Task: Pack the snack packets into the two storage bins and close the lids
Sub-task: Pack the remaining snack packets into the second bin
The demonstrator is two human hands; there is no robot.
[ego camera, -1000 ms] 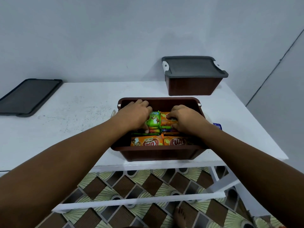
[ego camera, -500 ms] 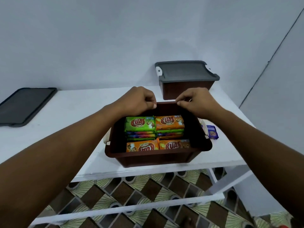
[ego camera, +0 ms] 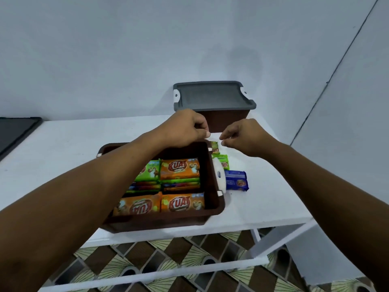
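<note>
An open brown bin (ego camera: 216, 205) sits at the table's front edge, filled with orange and green snack packets (ego camera: 180, 168). My left hand (ego camera: 185, 126) hovers over the bin's far rim with fingers curled, holding nothing I can see. My right hand (ego camera: 244, 137) hangs just right of it, fingers loosely curled and empty, above loose packets on the table: a small green one (ego camera: 214, 147), another green one (ego camera: 222, 161) and a blue one (ego camera: 236, 180). A second brown bin (ego camera: 229, 119) with a grey lid (ego camera: 212, 94) shut on it stands behind my hands.
A loose dark grey lid (ego camera: 14, 131) lies at the far left of the white table (ego camera: 67, 144). The wall stands close behind. The table's right edge is near the blue packet. Patterned floor tiles show below the table frame.
Both hands have lifted out of the open bin, past its far rim, and shifted right. The view has turned, so loose packets right of the bin now show.
</note>
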